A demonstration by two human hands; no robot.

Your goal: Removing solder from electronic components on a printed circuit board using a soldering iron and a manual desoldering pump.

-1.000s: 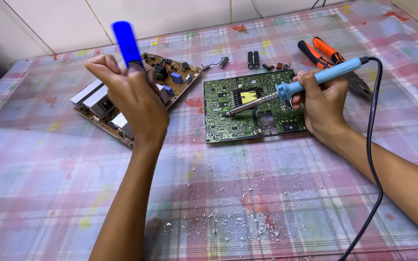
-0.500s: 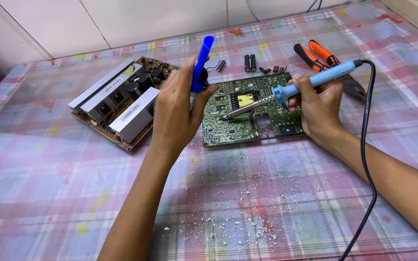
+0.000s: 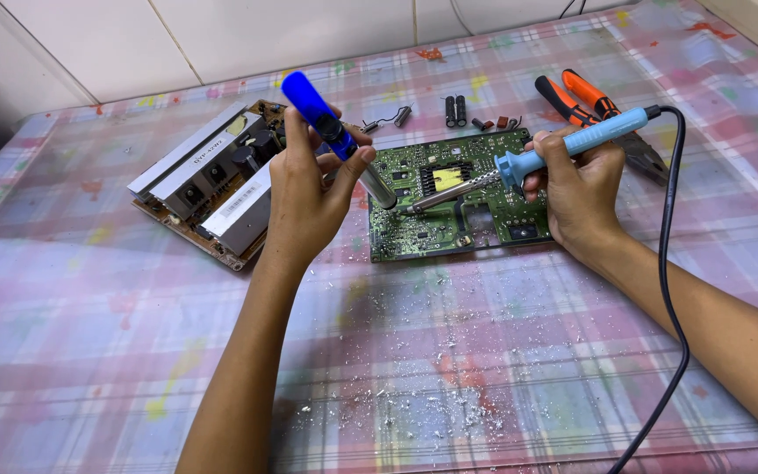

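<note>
With the right hand (image 3: 576, 189) gripping the iron (image 3: 563, 145) tip-down on the green board (image 3: 458, 197) on the table (image 3: 89, 351), the left hand (image 3: 309, 197) clasps the pump (image 3: 335, 140) beside it: desoldering, needing the nozzle brought onto the heated joint.

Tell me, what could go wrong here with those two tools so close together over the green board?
The soldering iron tip sits right beside the desoldering pump nozzle on the green board; a slip might burn the left hand. The iron's black cord runs along the right hand and forearm, so a snag could jerk the tip. Loose solder crumbs on the tablecloth could get under the board.
</note>
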